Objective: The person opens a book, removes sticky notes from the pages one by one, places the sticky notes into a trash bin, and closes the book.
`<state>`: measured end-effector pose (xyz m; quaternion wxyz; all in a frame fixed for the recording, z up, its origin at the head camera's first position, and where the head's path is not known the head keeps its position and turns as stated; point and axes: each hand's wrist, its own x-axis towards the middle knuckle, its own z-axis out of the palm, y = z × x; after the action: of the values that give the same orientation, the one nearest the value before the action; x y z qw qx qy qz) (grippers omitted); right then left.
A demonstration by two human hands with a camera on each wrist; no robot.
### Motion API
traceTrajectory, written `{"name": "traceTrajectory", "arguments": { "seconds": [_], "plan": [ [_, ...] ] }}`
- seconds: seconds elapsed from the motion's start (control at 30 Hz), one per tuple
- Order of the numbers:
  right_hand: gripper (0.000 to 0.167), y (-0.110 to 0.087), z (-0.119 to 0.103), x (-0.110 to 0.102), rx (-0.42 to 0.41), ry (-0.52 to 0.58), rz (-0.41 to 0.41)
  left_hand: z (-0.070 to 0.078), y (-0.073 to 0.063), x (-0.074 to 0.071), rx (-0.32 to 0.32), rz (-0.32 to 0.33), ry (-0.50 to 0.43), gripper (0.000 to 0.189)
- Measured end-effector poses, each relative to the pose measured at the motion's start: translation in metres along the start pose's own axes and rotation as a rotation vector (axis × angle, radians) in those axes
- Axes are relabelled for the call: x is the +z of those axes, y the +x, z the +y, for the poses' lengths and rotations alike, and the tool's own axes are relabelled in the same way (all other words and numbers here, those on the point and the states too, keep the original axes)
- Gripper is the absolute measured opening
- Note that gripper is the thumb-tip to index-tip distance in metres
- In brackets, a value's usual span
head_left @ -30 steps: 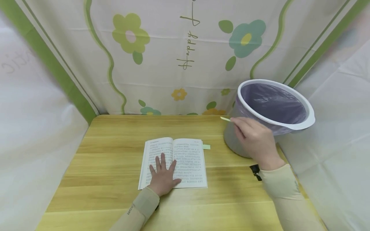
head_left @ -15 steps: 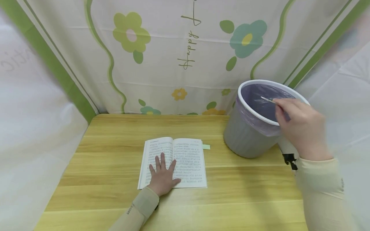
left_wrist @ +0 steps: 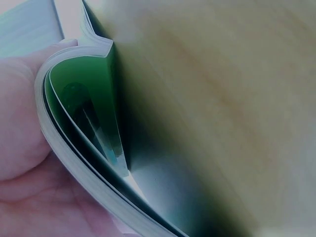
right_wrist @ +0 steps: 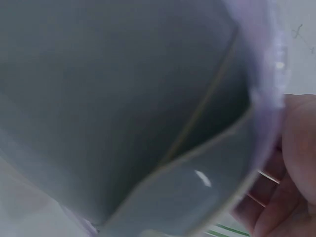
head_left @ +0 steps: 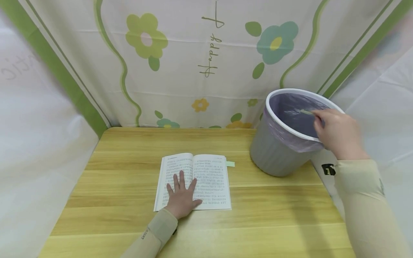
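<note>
An open book (head_left: 211,186) with printed pages lies on the wooden table. My left hand (head_left: 181,199) rests on its lower part with fingers spread. In the left wrist view the book's curved page edge (left_wrist: 74,173) and green inner cover (left_wrist: 81,74) show beside the palm (left_wrist: 19,118). A pale green sticky tab (head_left: 230,164) juts from the book's right side. Over the mouth of a grey trash bin (head_left: 280,154), my right hand (head_left: 340,132) pinches a thin pale green paper strip (head_left: 307,112) between thumb and fingers. The right wrist view is filled mostly by the bin's grey wall (right_wrist: 98,98).
A purple bag (head_left: 298,141) lines the bin and folds over under its white rim (head_left: 292,129). The bin stands at the table's right back corner. Flower-printed curtain cloth (head_left: 180,82) hangs behind the wooden table (head_left: 129,143), with white cloth along both sides.
My right hand has moved right and up with the paper strip, from in front of the bin to over its mouth. The left hand and the book stay in place.
</note>
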<state>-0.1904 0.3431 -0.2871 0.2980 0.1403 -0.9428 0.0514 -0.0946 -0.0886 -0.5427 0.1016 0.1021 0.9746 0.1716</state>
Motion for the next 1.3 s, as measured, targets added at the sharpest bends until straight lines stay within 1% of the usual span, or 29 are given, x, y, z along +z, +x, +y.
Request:
{"name": "traceTrajectory", "arguments": {
  "seconds": [0.07,0.1,0.17,0.27,0.37,0.57,0.67,0.77,1.03,1.13,1.27,1.3],
  "plan": [
    [0.026,0.003,0.006,0.003,0.025,0.0,-0.061,0.0,0.0,0.0,0.001,0.0,0.001,0.081],
    [0.026,0.004,0.008,0.005,0.028,0.002,-0.078,0.001,0.0,0.0,0.001,0.001,0.001,0.081],
    [0.025,0.007,0.013,0.008,0.024,0.005,-0.093,0.001,0.0,-0.001,0.002,0.0,-0.005,0.081],
    [0.025,0.01,0.017,0.012,0.015,0.013,-0.091,0.001,0.0,-0.001,0.004,-0.001,-0.012,0.081],
    [0.025,0.013,0.019,0.014,0.022,0.011,-0.114,0.001,0.0,-0.001,0.002,-0.002,-0.01,0.081],
    [0.039,0.017,0.021,0.017,0.053,-0.002,-0.215,0.001,-0.001,-0.001,-0.001,-0.001,-0.011,0.081],
    [0.044,0.017,0.021,0.018,0.048,-0.001,-0.212,0.001,-0.001,-0.002,0.001,-0.002,-0.012,0.081],
    [0.043,0.016,0.019,0.016,0.04,0.01,-0.172,0.002,-0.001,-0.002,0.003,-0.003,-0.014,0.081],
    [0.039,0.012,0.002,0.004,-0.011,0.042,-0.002,0.001,0.001,0.0,0.001,-0.003,-0.006,0.081],
    [0.04,0.01,-0.007,-0.003,-0.04,0.057,0.096,0.0,0.002,0.001,0.0,-0.001,-0.004,0.081],
    [0.037,0.005,-0.024,-0.011,-0.081,0.129,0.268,-0.002,0.003,0.004,0.001,0.002,-0.007,0.082],
    [0.037,0.004,-0.029,-0.012,-0.085,0.145,0.297,-0.003,0.003,0.005,0.001,0.004,-0.008,0.082]
  ]
}}
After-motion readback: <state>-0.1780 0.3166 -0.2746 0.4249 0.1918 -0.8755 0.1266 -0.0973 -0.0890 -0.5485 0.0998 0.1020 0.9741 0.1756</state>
